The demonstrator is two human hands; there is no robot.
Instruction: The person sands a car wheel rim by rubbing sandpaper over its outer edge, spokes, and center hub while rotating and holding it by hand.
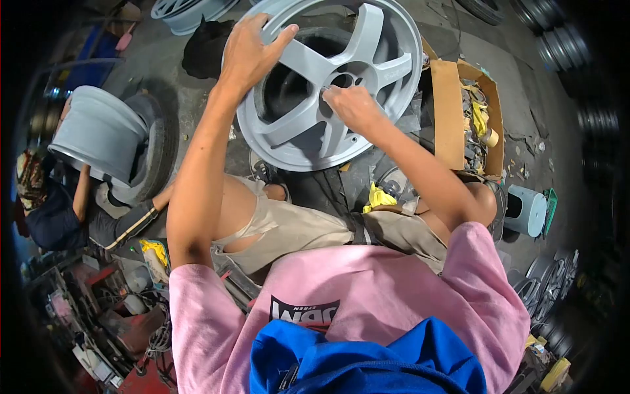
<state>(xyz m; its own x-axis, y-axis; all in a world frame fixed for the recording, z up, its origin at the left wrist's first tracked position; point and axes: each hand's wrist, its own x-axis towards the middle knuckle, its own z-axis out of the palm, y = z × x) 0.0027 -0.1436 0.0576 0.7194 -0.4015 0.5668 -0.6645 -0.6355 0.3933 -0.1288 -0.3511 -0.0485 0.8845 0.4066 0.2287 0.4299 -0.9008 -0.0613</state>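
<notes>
A grey-coated wheel rim [302, 62] with several broad spokes is tilted in front of my knees, its face toward me. My left hand [249, 52] grips its upper left edge, the thumb stretched out over a spoke and the fingertips partly hidden. At the hub, my right hand [352, 107] has its fingers pinched together beside the bolt holes. Whatever is between those fingertips, if anything, is too small to make out. A dark tyre [279, 92] shows through the gaps between the spokes.
To the right stands an open cardboard box [449, 118] of scraps, near a light-blue container [525, 210]. A person [56, 213] sits at left beside another grey rim [98, 128] and a tyre [161, 131]. A black animal [205, 49] lies behind my left hand. Tools [131, 322] clutter the lower left.
</notes>
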